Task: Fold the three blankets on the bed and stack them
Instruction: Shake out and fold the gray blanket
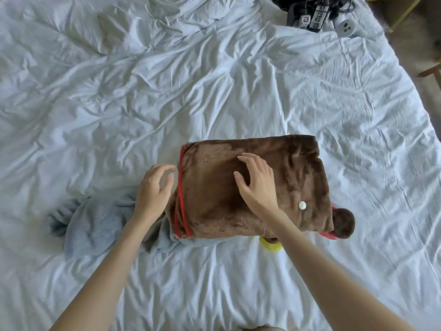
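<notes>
While both forearms reach in over the near edge of the bed [214, 283], the left hand [155, 187] sits just beside the red trim [181, 173] of the brown blanket [298, 175], fingers loosely curled and gripping nothing. The right hand [257, 185] is spread on top of that same blanket, fingertips on the plush, not pinching anything either. So both hands are free.

The brown blanket is already a chunky folded rectangle in the middle of the bed, on the near side, with a white button [302, 205] on top and a round brown pompom [343, 223] poking out at its right corner. To me this looks like the tail end of its fold, just patting it flat.

The grey-blue blanket [95, 223] lies crumpled just to the left, one end tucked under the brown one's near-left corner, so it's not folded yet. I can't make out a third blanket (the yellow bit [269, 244] peeking from underneath might be part of it, can't tell).

My guess is the grey one comes next. It needs pulling out from under the brown bundle without dragging that fold open, then spreading on the bare sheet to find its corners.

Way off at the far right corner there's some black gear [310, 13] and a grey round gadget [346, 27], well apart from all this.
</notes>
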Demonstrator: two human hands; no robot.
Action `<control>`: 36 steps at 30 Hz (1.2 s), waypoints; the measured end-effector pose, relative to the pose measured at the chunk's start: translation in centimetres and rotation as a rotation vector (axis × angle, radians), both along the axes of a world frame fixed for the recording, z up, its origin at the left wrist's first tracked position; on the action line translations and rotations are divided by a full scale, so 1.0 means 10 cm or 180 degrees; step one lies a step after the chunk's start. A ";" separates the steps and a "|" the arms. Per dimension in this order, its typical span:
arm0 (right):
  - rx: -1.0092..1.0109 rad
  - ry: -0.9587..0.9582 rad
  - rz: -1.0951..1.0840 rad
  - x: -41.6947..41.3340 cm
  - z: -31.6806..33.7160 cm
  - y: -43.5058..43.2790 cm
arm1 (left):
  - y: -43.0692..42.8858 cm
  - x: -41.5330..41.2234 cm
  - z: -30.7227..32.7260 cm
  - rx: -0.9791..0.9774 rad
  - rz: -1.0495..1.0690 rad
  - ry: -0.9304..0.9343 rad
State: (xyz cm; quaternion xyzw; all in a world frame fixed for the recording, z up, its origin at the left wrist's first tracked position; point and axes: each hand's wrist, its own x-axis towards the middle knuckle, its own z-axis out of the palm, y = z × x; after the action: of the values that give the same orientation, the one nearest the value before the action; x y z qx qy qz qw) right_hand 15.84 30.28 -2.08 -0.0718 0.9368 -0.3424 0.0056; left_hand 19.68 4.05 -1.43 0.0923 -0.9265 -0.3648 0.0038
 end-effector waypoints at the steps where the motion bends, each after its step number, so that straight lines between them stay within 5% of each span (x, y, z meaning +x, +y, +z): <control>1: -0.0001 0.0010 0.0093 0.08 0.01 -0.18 | -0.15 0.12 -0.03 -0.0132 0.0043 -0.0109; 5: -0.0015 -0.0028 0.0582 0.41 0.01 -0.89 | -0.80 0.59 -0.23 -0.0919 -0.0051 -0.0638; 12: 0.0371 -0.0254 0.1461 0.78 -0.19 -1.88 | -1.63 1.11 -0.57 -0.1332 -0.0602 -0.1511; 18: 0.1719 -0.1444 0.1783 0.92 -0.59 -2.20 | -1.96 1.17 -0.81 -0.1578 -0.1389 -0.1795; 22: 0.2361 -0.1703 0.1626 0.95 -0.73 -2.26 | -2.12 1.19 -0.85 -0.1896 -0.1732 -0.1656; 25: 0.1658 -0.1816 0.1412 0.90 -0.69 -2.30 | -2.24 1.22 -0.84 -0.2121 -0.1198 -0.1222; 28: 0.0561 -0.2011 0.0910 0.72 -0.50 -2.28 | -2.39 1.15 -0.82 -0.1664 -0.0423 -0.1542; 31: -0.0388 -0.2427 0.0700 0.47 -0.24 -2.29 | -2.51 1.02 -0.79 -0.1350 -0.0331 -0.1579; 36: -0.1452 -0.2682 0.0296 0.11 0.20 -2.47 | -2.58 0.84 -0.58 0.0009 0.0196 -0.1034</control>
State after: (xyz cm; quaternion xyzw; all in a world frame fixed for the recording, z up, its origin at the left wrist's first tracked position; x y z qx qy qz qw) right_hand 16.93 5.62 -0.04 0.0319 0.7498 -0.5379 0.3840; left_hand 28.04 -21.72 -7.26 0.1785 -0.9111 -0.3461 -0.1349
